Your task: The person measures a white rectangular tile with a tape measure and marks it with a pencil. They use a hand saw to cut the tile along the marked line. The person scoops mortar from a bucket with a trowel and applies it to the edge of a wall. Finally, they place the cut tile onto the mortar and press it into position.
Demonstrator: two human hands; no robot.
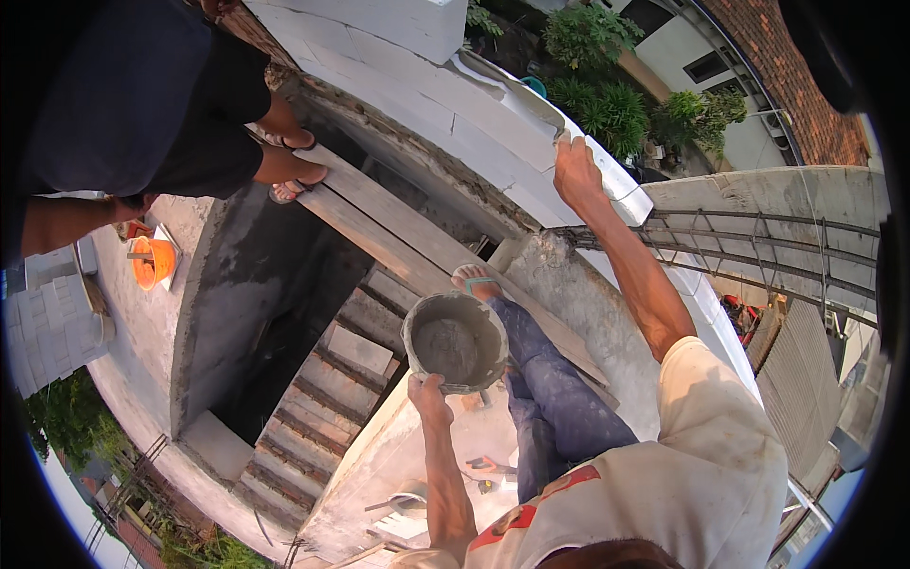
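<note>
My left hand (431,400) is closed on the near rim of a round mortar bucket (455,332), tilted so its grey-coated inside shows. Some wet mortar lies at its bottom. My right hand (576,174) reaches far to the right, its fingers wrapped round the handle of a trowel (543,112). The trowel's blade lies along the top of a white block wall (512,142), where grey mortar (483,71) is spread. A larger white block (408,24) stands on the wall farther along.
Wooden planks (379,223) span an opening above a staircase (313,408). Another person (161,114) stands on them at the far left. An orange bucket (154,264) sits on the left ledge. Bare rebar (758,247) sticks out at right. Tools (488,467) lie near my feet.
</note>
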